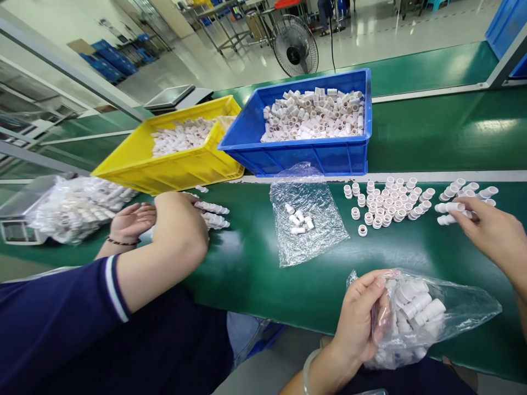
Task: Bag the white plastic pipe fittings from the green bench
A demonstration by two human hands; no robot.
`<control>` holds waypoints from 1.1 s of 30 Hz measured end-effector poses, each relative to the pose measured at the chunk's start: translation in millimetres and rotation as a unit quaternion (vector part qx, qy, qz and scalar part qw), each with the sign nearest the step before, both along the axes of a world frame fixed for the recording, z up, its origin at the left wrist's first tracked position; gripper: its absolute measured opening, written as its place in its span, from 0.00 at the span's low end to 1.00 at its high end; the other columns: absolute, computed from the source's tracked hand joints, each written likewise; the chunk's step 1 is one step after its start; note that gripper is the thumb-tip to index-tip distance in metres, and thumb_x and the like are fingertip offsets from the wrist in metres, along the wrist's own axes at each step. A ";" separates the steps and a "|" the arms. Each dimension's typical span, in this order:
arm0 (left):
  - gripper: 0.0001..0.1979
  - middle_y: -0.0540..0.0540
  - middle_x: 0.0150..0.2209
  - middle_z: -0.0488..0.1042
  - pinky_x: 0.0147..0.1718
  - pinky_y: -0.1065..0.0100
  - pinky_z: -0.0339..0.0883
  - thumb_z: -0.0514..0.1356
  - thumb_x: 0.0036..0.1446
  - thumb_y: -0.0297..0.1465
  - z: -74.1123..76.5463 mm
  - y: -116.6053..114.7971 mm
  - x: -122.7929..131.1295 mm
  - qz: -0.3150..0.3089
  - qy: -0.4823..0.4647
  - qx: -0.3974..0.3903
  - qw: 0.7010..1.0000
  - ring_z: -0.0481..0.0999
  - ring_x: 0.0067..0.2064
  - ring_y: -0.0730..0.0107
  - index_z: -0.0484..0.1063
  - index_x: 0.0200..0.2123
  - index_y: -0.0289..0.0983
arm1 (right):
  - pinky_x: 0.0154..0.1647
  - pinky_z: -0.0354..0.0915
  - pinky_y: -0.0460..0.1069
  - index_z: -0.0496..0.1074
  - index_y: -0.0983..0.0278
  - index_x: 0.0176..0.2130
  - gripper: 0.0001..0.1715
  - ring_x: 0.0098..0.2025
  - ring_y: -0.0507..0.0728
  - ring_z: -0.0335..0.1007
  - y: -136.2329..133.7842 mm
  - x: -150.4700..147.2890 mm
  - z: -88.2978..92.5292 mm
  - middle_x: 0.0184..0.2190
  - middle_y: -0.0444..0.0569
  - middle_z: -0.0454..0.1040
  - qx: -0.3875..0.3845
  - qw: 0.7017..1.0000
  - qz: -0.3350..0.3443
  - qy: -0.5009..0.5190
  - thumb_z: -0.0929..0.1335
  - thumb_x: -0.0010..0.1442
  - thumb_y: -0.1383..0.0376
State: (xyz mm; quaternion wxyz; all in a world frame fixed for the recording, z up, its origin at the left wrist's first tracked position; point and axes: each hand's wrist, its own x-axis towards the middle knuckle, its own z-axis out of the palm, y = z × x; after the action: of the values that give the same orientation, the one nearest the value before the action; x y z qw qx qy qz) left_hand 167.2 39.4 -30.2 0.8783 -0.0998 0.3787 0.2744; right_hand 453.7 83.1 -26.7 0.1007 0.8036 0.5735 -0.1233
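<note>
Left hand [362, 318] is pinched shut on the mouth of a clear bag [428, 318], thumb on top and fingers curled under, holding it open at the near edge of the green table [255, 263]. The bag's thin and floppy, already part full of small white caps [420, 307], so I'd guess it sags and slides around unless you keep hold of the rim like that; grab it lower down and the film would probably just bunch up. The caps themselves look like light hard plastic, smooth, nothing fragile, the sort of thing you scoop up a few at a time. Right hand [489, 230] is stretched out to the far right, fingers loosely closed over a row of capped pieces [453, 207] lying on their sides; can't tell how many it actually has hold of. Wrist is low, palm down, arm coming in from the right edge. Just left of that there's a cluster of loose rings [387, 206] standing on the table, then a second flat bag [307, 222] with a few pieces in it. Further back sit a blue bin [313, 156] and a yellow bin [164, 170], both full of white parts. On the left, a co-worker's arm [164, 247] in a navy sleeve rests on the table.
</note>
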 end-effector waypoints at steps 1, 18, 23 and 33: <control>0.20 0.53 0.11 0.60 0.11 0.78 0.43 0.68 0.51 0.40 -0.5 0.5 0.0 -0.002 0.000 0.000 1.000 0.51 0.10 0.83 0.77 0.39 0.28 | 0.35 0.69 0.54 0.68 0.54 0.53 0.25 0.39 0.62 0.74 -6.3 -5.1 11.9 0.42 0.45 0.76 0.010 0.998 -0.022 0.054 0.61 0.65 0.45; 0.21 0.53 0.11 0.60 0.11 0.77 0.39 0.68 0.51 0.40 -0.7 -0.8 1.3 -0.008 0.018 0.004 1.000 0.50 0.11 0.83 0.77 0.40 0.28 | 0.35 0.60 0.56 0.65 0.54 0.56 0.36 0.40 0.64 0.70 4.5 74.0 -5.5 0.50 0.54 0.67 -0.059 0.992 -0.034 -0.110 0.58 0.60 0.36; 0.21 0.53 0.11 0.60 0.12 0.76 0.38 0.68 0.52 0.41 -0.3 -0.3 2.4 -0.008 0.018 0.010 1.000 0.50 0.11 0.83 0.77 0.41 0.28 | 0.34 0.57 0.52 0.66 0.57 0.53 0.32 0.42 0.61 0.69 2.3 59.3 -18.1 0.48 0.52 0.68 -0.066 0.995 -0.044 -0.068 0.61 0.61 0.39; 0.20 0.53 0.12 0.60 0.13 0.76 0.39 0.67 0.53 0.40 -5.7 -1.7 0.4 -0.010 0.025 0.007 1.000 0.51 0.11 0.83 0.77 0.42 0.28 | 0.30 0.53 0.50 0.69 0.59 0.41 0.18 0.38 0.57 0.69 2.9 34.8 -32.0 0.40 0.46 0.72 -0.020 0.995 -0.048 -0.082 0.58 0.67 0.51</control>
State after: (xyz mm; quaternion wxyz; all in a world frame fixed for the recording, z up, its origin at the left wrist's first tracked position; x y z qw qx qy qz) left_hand 167.6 37.7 -35.9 0.8718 -0.0834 0.3997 0.2705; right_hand 488.5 86.0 -58.8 0.1575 0.8353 0.5217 -0.0732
